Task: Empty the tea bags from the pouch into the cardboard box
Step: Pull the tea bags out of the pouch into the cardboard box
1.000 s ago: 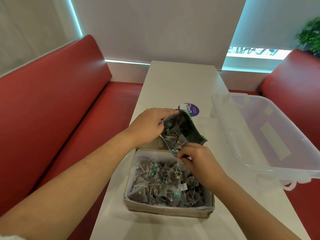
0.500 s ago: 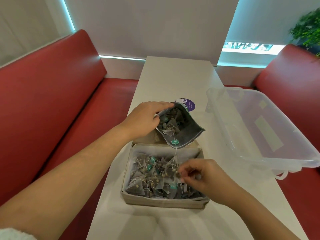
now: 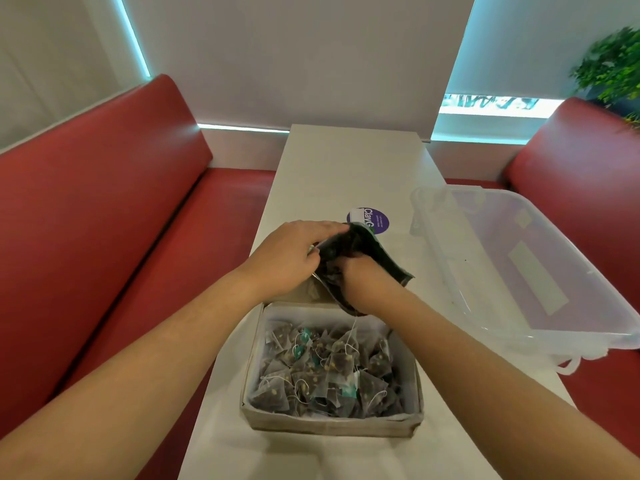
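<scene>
My left hand (image 3: pixel 289 258) grips the left rim of a dark foil pouch (image 3: pixel 384 261), holding it tilted above the far end of the cardboard box (image 3: pixel 329 426). My right hand (image 3: pixel 367 282) is pushed into the pouch's mouth, its fingers hidden inside, so what they hold cannot be seen. A thin white string (image 3: pixel 353 327) hangs from the pouch down into the box. The box, lined in white, holds several pyramid tea bags (image 3: pixel 329 368) with green tags.
A clear plastic tub (image 3: pixel 540 271) lies at the right of the white table (image 3: pixel 346 168), overhanging its edge. A purple round sticker (image 3: pixel 375 218) sits behind the pouch. Red bench seats (image 3: pixel 104 202) flank the table on both sides.
My right hand has left the box, where it dropped tea bags, and gone back up into the pouch's mouth. My left hand still holds the pouch in the same place.
</scene>
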{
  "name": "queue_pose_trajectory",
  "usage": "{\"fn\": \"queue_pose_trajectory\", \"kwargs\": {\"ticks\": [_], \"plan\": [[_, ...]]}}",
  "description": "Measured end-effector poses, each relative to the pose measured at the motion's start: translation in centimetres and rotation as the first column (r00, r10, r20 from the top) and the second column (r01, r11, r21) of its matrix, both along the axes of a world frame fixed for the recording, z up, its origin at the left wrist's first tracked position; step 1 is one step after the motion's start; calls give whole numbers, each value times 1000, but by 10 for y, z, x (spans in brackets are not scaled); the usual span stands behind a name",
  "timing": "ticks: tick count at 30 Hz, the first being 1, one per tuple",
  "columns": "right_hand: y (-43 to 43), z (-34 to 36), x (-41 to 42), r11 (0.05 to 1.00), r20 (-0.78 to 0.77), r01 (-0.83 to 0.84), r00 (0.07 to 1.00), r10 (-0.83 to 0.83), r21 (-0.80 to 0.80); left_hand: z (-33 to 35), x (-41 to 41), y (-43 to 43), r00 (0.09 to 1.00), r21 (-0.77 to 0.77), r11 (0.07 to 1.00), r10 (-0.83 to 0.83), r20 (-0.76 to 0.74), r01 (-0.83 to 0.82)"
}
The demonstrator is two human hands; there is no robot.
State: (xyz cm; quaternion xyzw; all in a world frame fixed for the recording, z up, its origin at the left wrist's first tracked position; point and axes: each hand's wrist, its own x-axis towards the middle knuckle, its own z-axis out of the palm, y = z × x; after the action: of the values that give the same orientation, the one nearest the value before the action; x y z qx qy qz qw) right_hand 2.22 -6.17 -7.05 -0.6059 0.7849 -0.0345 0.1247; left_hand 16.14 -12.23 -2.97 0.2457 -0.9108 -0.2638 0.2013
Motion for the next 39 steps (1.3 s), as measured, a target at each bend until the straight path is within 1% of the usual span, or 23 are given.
{"fn": "queue_pose_trajectory", "kwargs": {"ticks": [1,2,4,6,8,10,12,15,18,19,22,24,27,29,31,34,37,39], "plan": [[-13,-5,-2,992,-38,45,998,-41,118,1,0,0,1000,-1,1000,0,0,0],[-24,-13,-4,978,-31,80,997,-76,195,1,0,0,1000,-5,1000,-1,-1,1],[-40,-29,-9,974,-10,89,996,-89,207,2,0,0,1000,-13,1000,-4,-5,4],[-46,-37,-14,981,9,103,994,-106,162,2,-1,0,1000,-13,1000,-7,-14,7],[-42,-29,-14,992,32,92,995,-95,86,2,0,-2,1000,-17,1000,-11,-21,10],[-24,-11,-11,1000,44,22,999,-22,-10,2,0,-4,1000,-26,1000,-11,-29,10],[4,6,-5,990,15,-50,999,52,-133,3,1,-7,999,-31,999,-10,-33,9],[45,17,4,917,-14,-102,994,105,-385,5,-1,-9,1000,-35,999,-5,-25,4],[88,28,3,830,93,-47,989,118,-555,4,-1,-8,1000,-31,1000,-2,-16,1],[103,33,2,815,133,-27,983,127,-579,4,0,-8,1000,-33,999,-3,-13,3],[134,33,-2,811,193,-5,970,145,-585,2,0,-8,1000,-36,999,-5,-5,5],[144,20,-3,836,181,-24,972,147,-548,1,-1,-6,1000,-33,999,-1,-5,1],[150,-8,-1,900,144,-51,982,125,-432,1,-1,-1,1000,-26,1000,-4,-7,4],[152,-21,-1,918,109,-52,989,103,-393,0,0,1,1000,-32,999,-4,-4,4],[154,-25,-2,918,90,-17,994,57,-396,0,2,2,1000,-38,999,-4,1,4],[158,-18,-4,911,105,37,994,6,-410,-1,5,1,1000,-34,999,2,2,-2],[157,-4,0,866,148,40,988,39,-499,-1,4,2,1000,-33,999,-2,-1,2],[145,7,5,834,129,4,988,80,-552,-1,3,2,1000,-43,999,-11,2,11]]}}
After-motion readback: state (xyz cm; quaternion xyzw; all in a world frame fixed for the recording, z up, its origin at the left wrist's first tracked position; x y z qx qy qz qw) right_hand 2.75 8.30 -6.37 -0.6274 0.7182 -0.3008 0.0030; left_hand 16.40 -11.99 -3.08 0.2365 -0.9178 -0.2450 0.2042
